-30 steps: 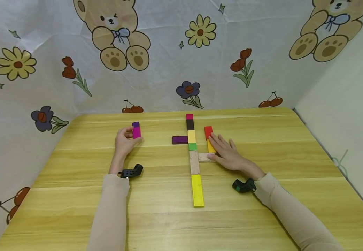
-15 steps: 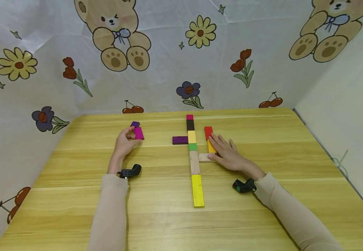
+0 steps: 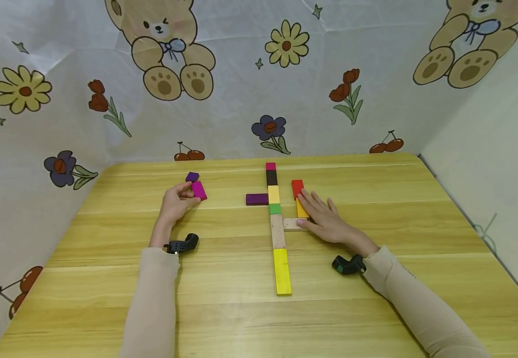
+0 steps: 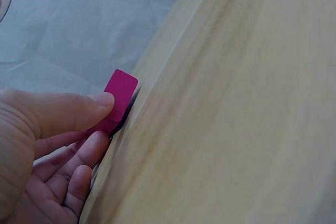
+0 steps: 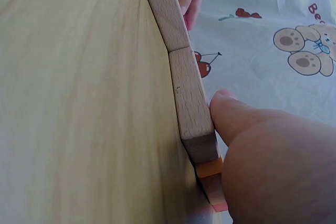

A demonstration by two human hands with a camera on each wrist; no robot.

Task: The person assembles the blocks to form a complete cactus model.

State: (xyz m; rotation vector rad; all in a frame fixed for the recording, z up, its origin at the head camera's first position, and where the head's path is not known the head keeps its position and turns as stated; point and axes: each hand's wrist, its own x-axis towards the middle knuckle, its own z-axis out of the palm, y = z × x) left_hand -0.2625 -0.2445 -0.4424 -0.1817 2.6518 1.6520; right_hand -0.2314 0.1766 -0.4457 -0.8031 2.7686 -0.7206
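My left hand (image 3: pixel 176 203) pinches a magenta block (image 3: pixel 199 190) at the left of the table. In the left wrist view the thumb lies on the face of that magenta block (image 4: pixel 122 92), with the fingers curled below. Just beyond it is a small dark purple block (image 3: pixel 192 176). My right hand (image 3: pixel 328 217) lies flat with straight fingers over an orange-yellow block (image 3: pixel 301 209). Its thumb touches the end of a plain wooden block (image 3: pixel 292 224), and its fingertips reach the red block (image 3: pixel 297 189).
A line of blocks runs down the middle of the wooden table (image 3: pixel 232 308): pink, black (image 3: pixel 271 177), pale yellow, green, plain wood (image 3: pixel 278 231) and long yellow (image 3: pixel 282 272). A purple block (image 3: pixel 257 199) joins its left side. A patterned cloth (image 3: pixel 236 74) hangs behind.
The magenta block has turned at an angle and shifted slightly right, moving apart from the small purple block, which is also tilted now. The right hand stays in place.
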